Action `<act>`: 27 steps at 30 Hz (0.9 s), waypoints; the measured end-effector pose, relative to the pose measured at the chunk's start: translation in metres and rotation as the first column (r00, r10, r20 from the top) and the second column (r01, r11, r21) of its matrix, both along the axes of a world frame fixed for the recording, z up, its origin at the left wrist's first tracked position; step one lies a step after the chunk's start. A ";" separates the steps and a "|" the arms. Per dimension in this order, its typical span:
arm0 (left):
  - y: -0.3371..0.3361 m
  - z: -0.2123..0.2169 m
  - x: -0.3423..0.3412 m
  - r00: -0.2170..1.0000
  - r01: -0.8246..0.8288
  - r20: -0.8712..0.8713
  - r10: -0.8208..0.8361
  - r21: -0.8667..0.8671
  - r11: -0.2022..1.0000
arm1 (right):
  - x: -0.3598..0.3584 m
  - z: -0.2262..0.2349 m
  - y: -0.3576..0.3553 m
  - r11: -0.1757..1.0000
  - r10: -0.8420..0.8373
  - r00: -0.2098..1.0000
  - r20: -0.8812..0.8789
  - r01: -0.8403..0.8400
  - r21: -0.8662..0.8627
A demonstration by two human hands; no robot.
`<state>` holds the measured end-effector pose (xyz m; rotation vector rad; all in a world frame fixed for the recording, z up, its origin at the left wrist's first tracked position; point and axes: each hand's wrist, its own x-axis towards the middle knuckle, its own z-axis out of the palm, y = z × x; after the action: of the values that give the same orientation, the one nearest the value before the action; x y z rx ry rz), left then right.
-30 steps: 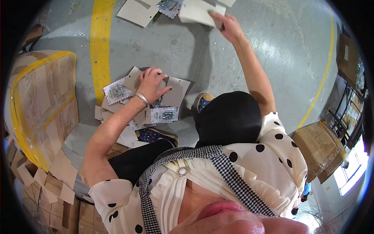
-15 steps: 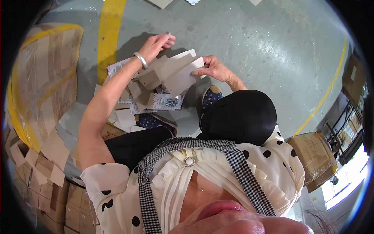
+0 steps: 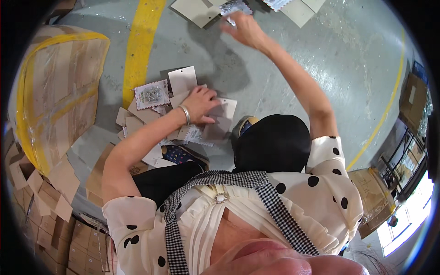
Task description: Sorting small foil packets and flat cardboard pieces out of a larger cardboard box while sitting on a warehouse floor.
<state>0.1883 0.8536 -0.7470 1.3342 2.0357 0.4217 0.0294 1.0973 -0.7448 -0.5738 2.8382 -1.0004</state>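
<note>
Between my feet lies a loose pile of beige cards, one upright-edged card (image 3: 182, 80) having a small punched hole. My left hand (image 3: 200, 104) rests over the pile, its fingers spread on the cards. A clear packet (image 3: 152, 94) with a zigzag edge and small glittering contents lies at the pile's left. Another such packet (image 3: 197, 134) shows partly below my left hand. Far ahead, my right hand (image 3: 245, 31) is stretched out beside a similar packet (image 3: 236, 7) and a beige card (image 3: 196, 11); its fingertips are blurred, so any hold is unclear.
A large carton with yellow tape (image 3: 59, 91) stands at the left. Opened and stacked cardboard boxes (image 3: 52, 190) lie behind it. At the far right is another taped carton (image 3: 369, 195). More cards (image 3: 298, 11) lie at the far floor, and a yellow line (image 3: 142, 46) crosses it.
My right hand has left the card it held and reached far forward. My left hand has come down and back onto the pile. The view has shifted, showing more of the far cards.
</note>
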 end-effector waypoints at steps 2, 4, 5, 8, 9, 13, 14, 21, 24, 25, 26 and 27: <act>0.000 0.001 0.010 0.998 0.018 0.059 -0.015 -0.036 0.999 | -0.048 -0.006 -0.018 0.980 -0.151 0.983 -0.108 0.163 0.113; -0.009 0.001 0.025 0.996 0.005 0.084 0.001 -0.070 0.998 | -0.078 -0.006 -0.044 0.931 -0.239 0.970 0.036 0.219 0.291; -0.014 0.002 0.031 0.995 0.001 0.096 0.007 -0.087 0.996 | -0.088 -0.006 -0.055 0.914 -0.244 0.970 0.010 0.226 0.337; -0.008 -0.005 0.031 0.992 -0.045 0.124 0.038 0.055 0.997 | -0.114 -0.063 -0.026 0.836 -0.312 0.926 -0.213 0.374 0.402; -0.013 0.000 0.032 0.988 -0.099 0.126 0.086 0.103 0.990 | -0.114 -0.062 -0.038 0.829 -0.304 0.904 -0.302 0.407 0.384; -0.013 0.001 -0.016 0.749 -0.657 0.349 0.563 0.286 0.697 | -0.097 -0.038 -0.041 0.956 -0.198 0.923 -0.330 0.256 0.144; -0.007 -0.004 -0.040 0.597 -0.802 0.403 0.694 0.267 0.535 | -0.092 -0.031 -0.043 0.954 -0.244 0.900 -0.360 0.289 0.075; 0.043 -0.042 -0.200 -0.392 -0.919 0.754 0.527 -0.293 -0.265 | -0.084 -0.044 -0.042 0.915 -0.334 0.926 0.178 0.363 -0.173; 0.042 -0.053 -0.209 -0.419 -0.902 0.695 0.585 -0.245 -0.355 | -0.082 -0.041 -0.043 0.902 -0.316 0.910 0.267 0.376 -0.214; 0.035 -0.051 -0.204 -0.413 -0.904 0.681 0.604 -0.229 -0.360 | -0.078 -0.028 -0.045 0.880 -0.238 0.880 0.410 0.374 -0.291; 0.024 -0.048 -0.195 -0.408 -0.906 0.667 0.624 -0.213 -0.365 | -0.071 -0.016 -0.048 0.849 -0.143 0.831 0.538 0.382 -0.365; 0.016 -0.040 -0.186 -0.392 -0.913 0.658 0.643 -0.193 -0.360 | -0.061 -0.012 -0.052 0.903 -0.223 0.889 0.400 0.344 -0.259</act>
<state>0.0020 0.8696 -0.7871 -0.9459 1.9093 1.9517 -0.0320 1.0454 -0.7565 0.0328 2.4829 -1.4667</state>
